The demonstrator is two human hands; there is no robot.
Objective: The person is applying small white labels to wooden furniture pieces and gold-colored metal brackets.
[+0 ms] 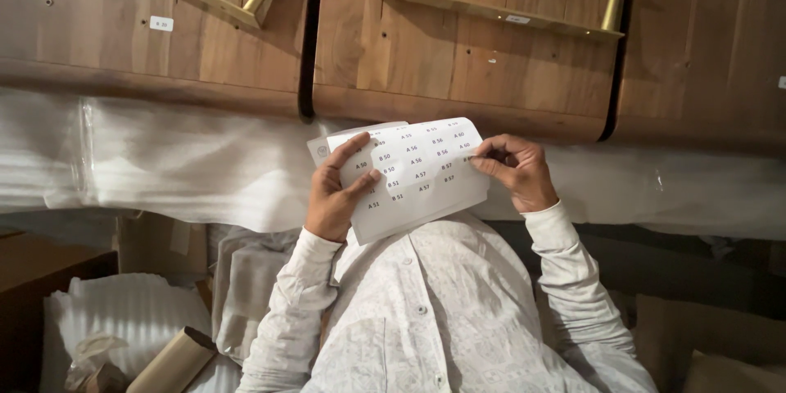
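A white sheet of small printed stickers [417,172] is held up in front of my chest. My left hand [336,192] grips its left edge, thumb on the front. My right hand [517,170] pinches at the sheet's right edge, fingertips on one sticker. Behind the sheet stand wooden panels [458,49] with brass-coloured metal bars [491,10]. One small white sticker [161,23] sits on the left panel.
White foam wrap [164,160] lies along the panels' lower edge. More foam sheet [123,311] and a cardboard tube [176,360] are at the lower left. A dark wooden box [33,270] stands at the far left. Brown cardboard [704,344] lies at the lower right.
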